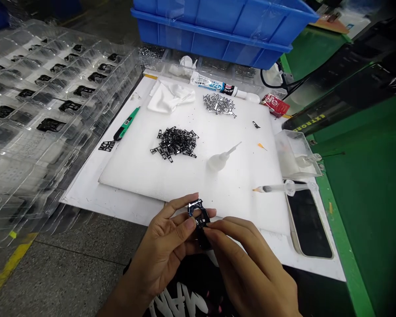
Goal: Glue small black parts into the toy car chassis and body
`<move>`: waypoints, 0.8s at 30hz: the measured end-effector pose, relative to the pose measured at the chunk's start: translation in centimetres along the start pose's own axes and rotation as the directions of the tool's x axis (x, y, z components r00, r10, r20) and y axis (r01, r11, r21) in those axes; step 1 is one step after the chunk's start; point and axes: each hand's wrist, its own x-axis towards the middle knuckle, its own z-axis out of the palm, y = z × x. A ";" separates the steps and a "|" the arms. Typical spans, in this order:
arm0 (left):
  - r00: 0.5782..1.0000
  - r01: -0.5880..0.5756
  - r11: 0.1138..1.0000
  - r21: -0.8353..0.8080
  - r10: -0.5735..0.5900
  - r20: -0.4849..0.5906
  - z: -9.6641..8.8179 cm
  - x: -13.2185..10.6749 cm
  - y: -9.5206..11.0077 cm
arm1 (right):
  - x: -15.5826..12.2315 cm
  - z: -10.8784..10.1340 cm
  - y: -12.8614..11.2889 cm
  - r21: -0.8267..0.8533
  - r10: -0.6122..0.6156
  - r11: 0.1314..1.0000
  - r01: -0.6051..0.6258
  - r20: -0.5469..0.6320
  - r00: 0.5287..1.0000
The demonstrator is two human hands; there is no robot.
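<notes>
Left hand: the left hand [166, 246] rose from the lower edge of the view, palm turned inward, its thumb and fingers closed on the black frame part [198, 213].
Right hand: the right hand [247, 268] came in from the lower right, back of the hand toward the camera, its fingertips [211, 229] pinched together on the lower edge of the same part.
Black frame part: a small, glossy black open frame, held upright between both hands just above the near edge of the white pad [198, 167]; its lower portion was hidden by the fingers.
Pile of black parts: a loose heap of similar black pieces [175, 143] lay near the middle of the pad, well apart from the hands.
Pile of metal parts: a heap of small silvery pieces [218, 105] lay toward the far side of the pad.
Dropper bottle: a small clear bottle [219, 159] lay on its side between the heaps and the hands.
Syringe: a syringe [280, 188] lay at the pad's right edge, beside a phone [308, 222] on the counter [86, 193].
Trays: clear blister trays [46, 101] holding black parts stood stacked at the left.
</notes>
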 end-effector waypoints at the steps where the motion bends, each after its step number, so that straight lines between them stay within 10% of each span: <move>1: 1.000 0.005 1.000 0.011 -0.005 -0.003 0.1 0.0 0.1 | 0.0 -0.1 0.0 -0.004 0.003 1.000 -0.003 0.010 1.000; 9: 1.000 -0.022 0.999 0.025 0.022 -0.022 -0.2 0.1 -0.1 | 0.4 -0.8 -0.5 -0.133 0.071 0.990 -0.046 0.191 0.979; 13: 0.996 -0.091 0.995 0.032 0.091 -0.008 -0.1 0.1 -0.4 | 0.1 -0.4 -1.3 -0.111 0.150 0.983 -0.147 0.014 0.989; 16: 0.988 -0.154 0.982 0.109 0.150 0.044 0.3 -0.4 -0.5 | 0.5 -0.2 -2.0 0.102 0.396 0.917 -0.384 -0.152 0.905; 20: 0.976 -0.216 0.939 0.268 0.199 0.088 0.6 -1.5 -0.7 | 1.6 0.0 -2.4 0.419 0.589 0.739 -0.528 -0.021 0.808; 24: 0.931 -0.335 0.776 0.534 0.359 0.062 0.5 -2.0 -0.9 | 1.5 0.3 -1.9 0.274 0.564 0.812 -0.516 -0.142 0.813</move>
